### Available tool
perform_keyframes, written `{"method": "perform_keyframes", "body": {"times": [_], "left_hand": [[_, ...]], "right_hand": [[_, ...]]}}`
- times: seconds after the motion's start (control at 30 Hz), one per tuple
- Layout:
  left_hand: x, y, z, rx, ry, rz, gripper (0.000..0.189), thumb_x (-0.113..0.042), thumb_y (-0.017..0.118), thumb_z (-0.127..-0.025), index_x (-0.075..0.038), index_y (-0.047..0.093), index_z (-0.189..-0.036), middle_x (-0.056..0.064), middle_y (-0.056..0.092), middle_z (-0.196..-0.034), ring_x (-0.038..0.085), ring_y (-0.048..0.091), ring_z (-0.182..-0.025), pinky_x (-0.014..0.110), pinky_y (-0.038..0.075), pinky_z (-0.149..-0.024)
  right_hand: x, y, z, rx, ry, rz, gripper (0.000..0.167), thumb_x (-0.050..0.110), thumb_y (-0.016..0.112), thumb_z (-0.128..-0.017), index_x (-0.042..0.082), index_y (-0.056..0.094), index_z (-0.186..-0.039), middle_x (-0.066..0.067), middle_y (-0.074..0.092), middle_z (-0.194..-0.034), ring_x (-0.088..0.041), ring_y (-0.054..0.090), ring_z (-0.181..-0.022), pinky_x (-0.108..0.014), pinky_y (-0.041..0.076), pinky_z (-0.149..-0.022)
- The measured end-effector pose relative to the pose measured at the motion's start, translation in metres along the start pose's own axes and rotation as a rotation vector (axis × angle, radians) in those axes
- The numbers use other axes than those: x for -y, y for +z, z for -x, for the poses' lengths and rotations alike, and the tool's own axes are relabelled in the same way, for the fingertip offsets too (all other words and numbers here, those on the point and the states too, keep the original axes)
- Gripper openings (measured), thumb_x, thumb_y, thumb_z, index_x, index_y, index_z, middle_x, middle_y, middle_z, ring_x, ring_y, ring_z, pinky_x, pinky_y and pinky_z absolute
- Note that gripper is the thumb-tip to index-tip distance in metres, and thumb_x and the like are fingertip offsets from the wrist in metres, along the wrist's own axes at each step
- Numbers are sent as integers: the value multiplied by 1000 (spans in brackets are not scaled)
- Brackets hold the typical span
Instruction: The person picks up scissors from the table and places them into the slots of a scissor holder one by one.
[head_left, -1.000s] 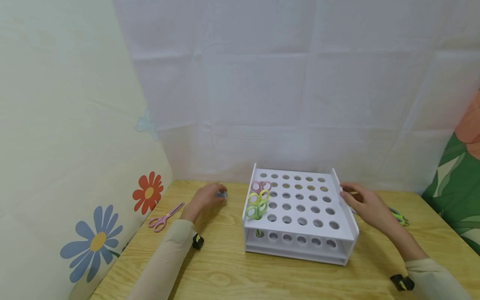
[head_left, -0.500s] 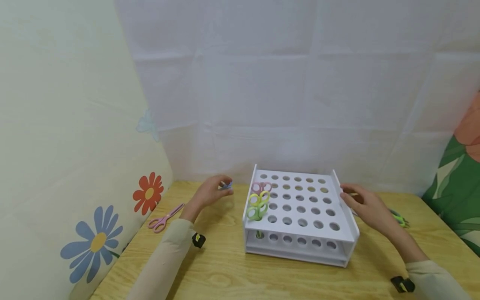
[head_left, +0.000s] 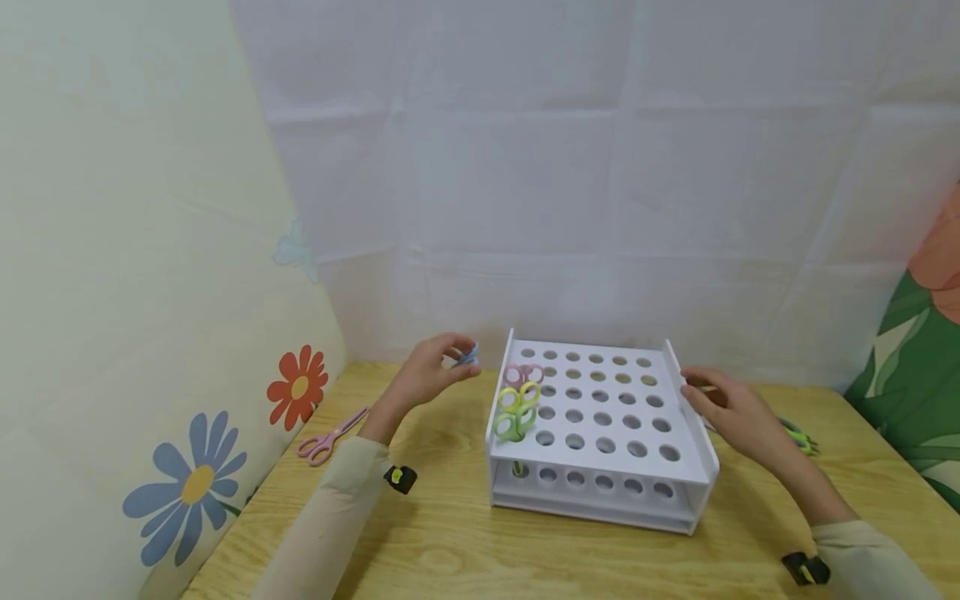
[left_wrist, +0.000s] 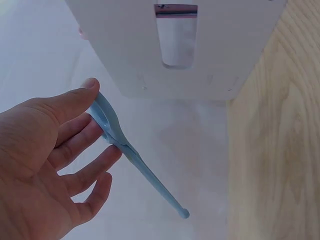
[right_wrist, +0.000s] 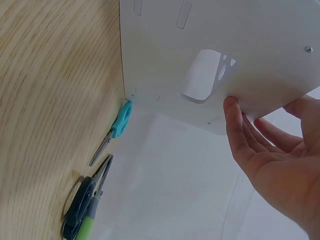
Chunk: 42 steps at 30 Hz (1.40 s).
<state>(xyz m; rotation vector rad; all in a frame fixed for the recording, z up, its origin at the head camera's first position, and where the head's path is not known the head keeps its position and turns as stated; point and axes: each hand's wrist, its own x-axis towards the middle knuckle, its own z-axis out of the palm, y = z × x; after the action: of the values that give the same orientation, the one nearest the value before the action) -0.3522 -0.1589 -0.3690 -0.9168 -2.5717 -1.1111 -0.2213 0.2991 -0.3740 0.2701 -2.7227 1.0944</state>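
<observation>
So, head view: the left hand (head_left: 431,372) pinches blue scissors (head_left: 469,357) in the air left of the white rack (head_left: 589,431), whose right edge the right hand (head_left: 733,414) grips; left wrist view: the scissors' tip (left_wrist: 184,213) (rounded) points away from the hand; right wrist view: teal scissors (right_wrist: 121,121) lie beside the rack

Dim, even light with soft shadows.

The left hand (head_left: 430,371) has lifted the blue scissors (left_wrist: 129,151) higher and nearer the white rack (head_left: 588,407).
</observation>
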Motion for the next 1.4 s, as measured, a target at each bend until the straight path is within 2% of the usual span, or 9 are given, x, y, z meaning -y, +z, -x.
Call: {"method": "perform_keyframes", "body": {"times": [0.2,0.47,0.73,0.93,1.07,1.27,1.4], "left_hand": [[-15,-2,1,-30,41,-1,40,-24,78,-93,-9,65,-128,1,68,-119,21,64,-107,49,48,-95],[-43,-10,5,-88,97,14,45,-30,79,-92,-10,65,-129,0,68,-119,21,64,-107,49,48,-94],[-70,-19,13,-100,107,106,44,-35,78,-91,-17,65,-130,-5,67,-122,21,64,-110,51,49,-93],[-90,-22,17,-107,147,173,44,-36,80,-89,-22,66,-129,-9,67,-122,22,64,-111,49,49,-93],[-103,-25,20,-96,180,257,41,-30,80,-91,-22,66,-128,-8,66,-123,19,63,-113,46,51,-93],[-118,-28,27,-39,238,454,40,-11,75,-94,-15,62,-132,3,64,-126,24,60,-117,46,52,-94],[-127,-28,30,-2,236,560,45,-7,74,-94,-11,59,-136,9,62,-127,29,60,-118,46,52,-94]], "right_hand": [[-1,0,1,1,3,11,59,41,50,-107,-1,46,-148,-29,54,-138,-49,58,-117,-55,54,-86],[-1,-1,0,15,15,7,62,44,48,-107,-1,45,-149,-30,52,-140,-49,56,-119,-56,53,-87],[0,-1,0,14,3,0,61,42,49,-107,-2,45,-149,-29,53,-139,-49,57,-119,-54,55,-85],[-1,-1,0,13,7,0,62,43,49,-107,-2,44,-149,-30,52,-140,-49,56,-119,-55,54,-86],[-1,-1,0,8,4,0,61,43,49,-107,-2,45,-149,-30,52,-139,-50,56,-119,-55,54,-86],[-1,-1,0,2,-8,2,60,42,50,-107,-2,46,-148,-30,53,-138,-50,57,-119,-56,53,-87],[0,-1,0,4,-7,3,60,42,50,-107,-2,46,-148,-30,53,-138,-50,57,-118,-56,53,-87]]}}
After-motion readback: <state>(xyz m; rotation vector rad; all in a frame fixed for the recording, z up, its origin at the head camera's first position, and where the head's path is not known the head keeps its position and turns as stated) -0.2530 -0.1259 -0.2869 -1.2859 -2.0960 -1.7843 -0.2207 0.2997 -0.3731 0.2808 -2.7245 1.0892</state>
